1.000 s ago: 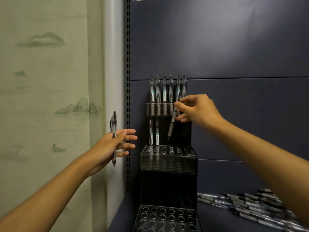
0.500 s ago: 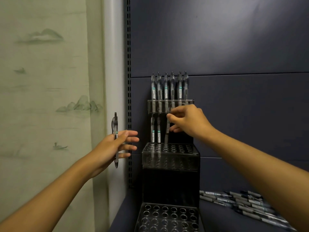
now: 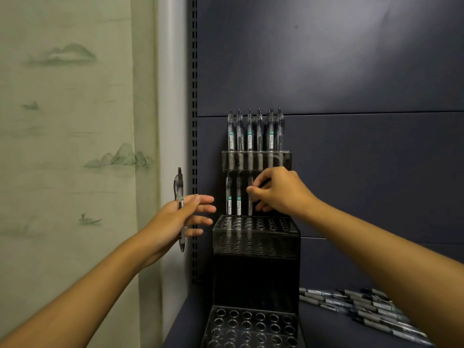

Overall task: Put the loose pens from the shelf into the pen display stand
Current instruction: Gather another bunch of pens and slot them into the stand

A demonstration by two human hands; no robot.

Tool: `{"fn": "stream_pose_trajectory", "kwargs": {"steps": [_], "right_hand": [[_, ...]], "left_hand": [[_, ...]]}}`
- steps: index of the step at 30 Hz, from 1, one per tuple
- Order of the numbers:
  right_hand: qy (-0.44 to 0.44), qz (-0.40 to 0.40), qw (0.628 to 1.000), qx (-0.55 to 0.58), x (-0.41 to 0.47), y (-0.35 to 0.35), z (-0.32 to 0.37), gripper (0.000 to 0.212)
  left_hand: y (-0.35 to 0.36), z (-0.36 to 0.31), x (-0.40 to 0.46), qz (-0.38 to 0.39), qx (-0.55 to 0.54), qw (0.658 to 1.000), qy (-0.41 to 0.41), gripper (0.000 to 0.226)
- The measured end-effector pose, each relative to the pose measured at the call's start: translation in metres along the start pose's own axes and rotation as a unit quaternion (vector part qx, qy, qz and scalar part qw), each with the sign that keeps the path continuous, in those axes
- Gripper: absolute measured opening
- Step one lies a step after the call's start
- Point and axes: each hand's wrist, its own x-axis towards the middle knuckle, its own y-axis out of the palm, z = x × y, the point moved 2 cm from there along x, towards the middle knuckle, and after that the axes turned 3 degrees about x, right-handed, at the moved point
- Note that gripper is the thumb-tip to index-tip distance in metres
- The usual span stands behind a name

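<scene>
Head view: my right hand (image 3: 278, 190) pinches a pen (image 3: 250, 200) between thumb and fingertip, the pen upright with its lower end in a hole of the middle tier of the pen display stand (image 3: 256, 237), third from the left in the back row; this grip is narrow and closed round the barrel. Two more pens (image 3: 233, 197) stand just beside it on the left in the same row, each with a white label bearing a teal band; the print on the labels is too small to read. The top tier (image 3: 256, 160) carries a full row of upright pens (image 3: 254, 133) with the same labels. The bottom tier (image 3: 251, 327) shows only open holes. My left hand (image 3: 180, 218) is left of the stand and apart from it, holding one spare pen (image 3: 180, 209) upright under the thumb against the palm, the other fingers stretched out loosely. The loose pens (image 3: 361, 310) lie in a heap on the dark blue shelf (image 3: 316, 330), right of the stand's base. A pale wall covering with green mountain motifs (image 3: 75, 146) fills the left side
</scene>
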Motion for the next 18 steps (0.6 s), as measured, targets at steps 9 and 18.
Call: {"fn": "stream_pose_trajectory", "kwargs": {"steps": [9,18], "right_hand": [[-0.045,-0.027,0.998,-0.032,-0.013,-0.01,0.017,0.023],[-0.163,-0.043,0.986,0.0,-0.019,0.004,0.085,0.029]], "left_hand": [[0.005,-0.009,-0.002,-0.001,0.011,1.0,0.023,0.031],[0.039,-0.052,0.0,-0.025,0.035,0.992,0.115,0.025]]}}
